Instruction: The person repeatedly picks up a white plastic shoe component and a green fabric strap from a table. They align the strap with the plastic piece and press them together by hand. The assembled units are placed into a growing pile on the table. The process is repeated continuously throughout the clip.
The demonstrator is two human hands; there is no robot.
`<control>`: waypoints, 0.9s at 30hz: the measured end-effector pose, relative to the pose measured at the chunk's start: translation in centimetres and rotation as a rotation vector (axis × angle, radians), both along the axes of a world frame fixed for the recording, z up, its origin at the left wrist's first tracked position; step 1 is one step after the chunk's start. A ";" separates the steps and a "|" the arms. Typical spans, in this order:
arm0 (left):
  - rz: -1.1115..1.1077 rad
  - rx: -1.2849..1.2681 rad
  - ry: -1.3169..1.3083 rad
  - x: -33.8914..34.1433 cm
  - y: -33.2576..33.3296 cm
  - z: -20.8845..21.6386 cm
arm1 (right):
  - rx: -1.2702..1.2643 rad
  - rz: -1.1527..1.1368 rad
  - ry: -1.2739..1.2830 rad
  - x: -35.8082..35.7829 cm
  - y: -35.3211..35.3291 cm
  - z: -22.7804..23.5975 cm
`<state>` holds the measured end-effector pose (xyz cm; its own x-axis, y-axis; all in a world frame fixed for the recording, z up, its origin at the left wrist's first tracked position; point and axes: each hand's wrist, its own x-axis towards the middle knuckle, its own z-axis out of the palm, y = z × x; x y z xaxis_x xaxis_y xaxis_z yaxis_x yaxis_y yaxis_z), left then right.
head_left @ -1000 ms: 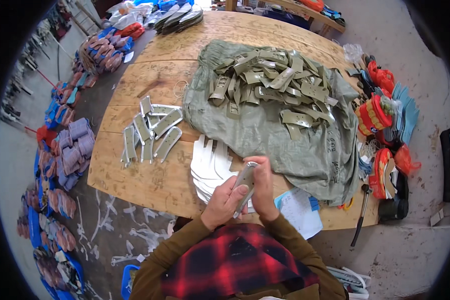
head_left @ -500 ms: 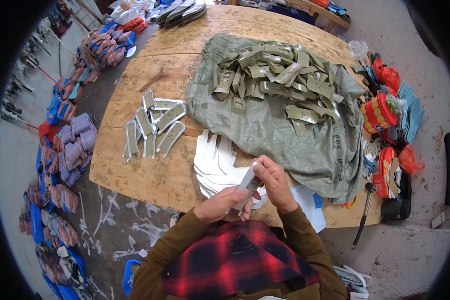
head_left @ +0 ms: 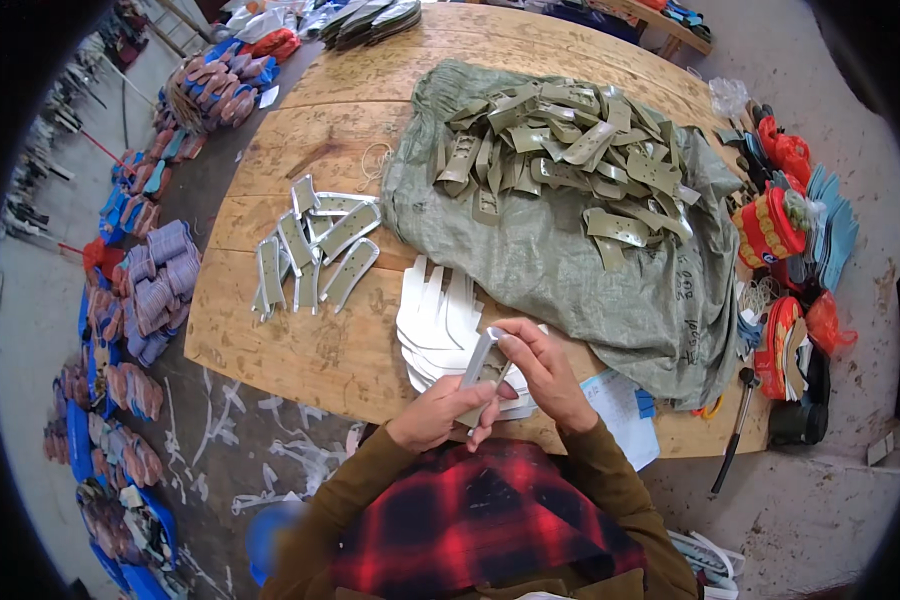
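Note:
Near the table's front edge I hold an olive strip with a whitish rim [head_left: 478,361] in both hands. My left hand [head_left: 442,412] is closed round its lower part, thumb on top. The fingers of my right hand [head_left: 548,375] pinch its upper end, where the pale edging bends round. Just beyond my hands lies a fanned stack of white strips [head_left: 436,318], partly covered by them. To the left, several olive strips with silvery-white rims [head_left: 348,232] lie in a loose pile. A large heap of bare olive strips with holes [head_left: 570,140] rests on a green woven sack [head_left: 530,265].
The wooden table [head_left: 270,350] carries all this. A sheet of paper [head_left: 620,410] lies right of my hands. Red bags [head_left: 770,230] and blue-grey sole-shaped pieces [head_left: 825,225] stand past the right edge. Bundles of pinkish pieces [head_left: 130,390] and white scraps [head_left: 300,450] lie on the left floor.
My view has shifted slightly, so the table's things sit a little further right. The held strip stands more upright, and my right fingers have moved along its upper end.

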<state>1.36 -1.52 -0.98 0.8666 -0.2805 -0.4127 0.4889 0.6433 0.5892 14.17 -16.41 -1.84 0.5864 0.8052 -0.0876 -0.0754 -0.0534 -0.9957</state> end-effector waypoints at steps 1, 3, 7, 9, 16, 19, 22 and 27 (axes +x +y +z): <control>0.031 -0.011 0.019 -0.4 0.1 -0.1 | 0.043 0.004 0.073 -0.4 0.3 0.1; 0.173 0.123 -0.055 -0.6 1.3 -0.9 | 0.097 -0.009 0.140 -0.9 0.5 -0.2; 0.323 0.822 -0.100 1.3 11.6 -0.3 | 0.065 -0.158 -0.025 -0.4 0.5 -0.2; 0.575 1.394 -0.188 2.1 14.8 -1.2 | -0.104 -0.133 -0.386 0.7 0.6 -0.2; 0.413 1.730 -0.672 0.4 10.9 -1.3 | -0.177 0.085 -1.020 -0.5 1.8 -2.3; 0.350 1.860 -0.671 -1.4 5.9 -4.4 | -0.179 0.186 -0.888 -0.3 1.5 -4.7; 0.357 1.974 -0.633 -2.8 4.1 -5.0 | -0.159 0.194 -0.811 -0.3 2.0 -4.5; 0.517 1.834 -0.526 -3.8 3.7 -3.5 | -0.101 0.085 -1.008 -0.3 3.0 -2.6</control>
<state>-2.43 2.14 -4.47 0.8236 0.3845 0.4169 0.0727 -0.8007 0.5947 13.84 -13.41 -4.47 0.3660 0.8637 0.3464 0.8048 -0.1070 -0.5838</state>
